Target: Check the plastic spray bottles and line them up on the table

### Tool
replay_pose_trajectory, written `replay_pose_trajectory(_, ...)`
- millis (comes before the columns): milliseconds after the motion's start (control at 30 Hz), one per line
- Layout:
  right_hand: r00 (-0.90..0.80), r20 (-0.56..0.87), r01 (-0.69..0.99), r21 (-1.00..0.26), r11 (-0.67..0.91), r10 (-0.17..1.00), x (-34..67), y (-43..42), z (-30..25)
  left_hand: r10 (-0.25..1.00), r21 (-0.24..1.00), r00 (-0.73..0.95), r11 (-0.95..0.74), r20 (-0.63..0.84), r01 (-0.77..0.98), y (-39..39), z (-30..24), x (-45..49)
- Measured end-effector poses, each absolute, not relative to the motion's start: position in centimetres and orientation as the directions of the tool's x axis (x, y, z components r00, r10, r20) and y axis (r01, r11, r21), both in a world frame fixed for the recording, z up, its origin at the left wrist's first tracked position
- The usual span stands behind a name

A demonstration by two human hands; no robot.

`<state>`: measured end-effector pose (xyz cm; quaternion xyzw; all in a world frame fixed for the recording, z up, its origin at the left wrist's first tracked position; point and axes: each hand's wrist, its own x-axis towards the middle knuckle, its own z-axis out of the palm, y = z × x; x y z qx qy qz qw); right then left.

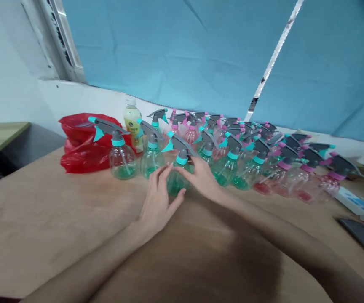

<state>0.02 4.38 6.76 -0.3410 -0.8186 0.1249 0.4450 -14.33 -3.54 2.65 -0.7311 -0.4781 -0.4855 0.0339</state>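
A clear green spray bottle (178,183) with a turquoise collar and grey trigger head stands upright on the table between my two hands. My left hand (159,195) is at its left side, fingers stretched and thumb apart; whether it touches the bottle is hard to tell. My right hand (203,176) grips the bottle around its neck and shoulder from the right, its fingertips partly hidden behind it. Another green spray bottle (152,160) stands just behind my left hand, and a third green spray bottle (123,162) is farther left.
Several more green and pink spray bottles (273,179) crowd the table's back and right. A red plastic bag (82,145) and a yellow-labelled drink bottle (133,124) stand at the back left. A dark flat device (363,240) lies at the right edge of the wooden table (74,227).
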Motion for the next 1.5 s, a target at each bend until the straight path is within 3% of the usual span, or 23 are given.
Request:
replay_pose_trajectory(933,-0.268,0.553,0.642,-0.509,0.574,0.789,-2.7,7.4,7.8,0.758,0.558,0.117,-0.566,0.642,0.606,-4.0,2.1,-13.6)
replay_pose_trajectory(1500,-0.264,0.565,0.528,-0.594,0.607,0.782,-2.8,6.4,7.6,0.774,0.574,0.141,-0.566,0.617,0.592,-3.6,1.9,-13.9)
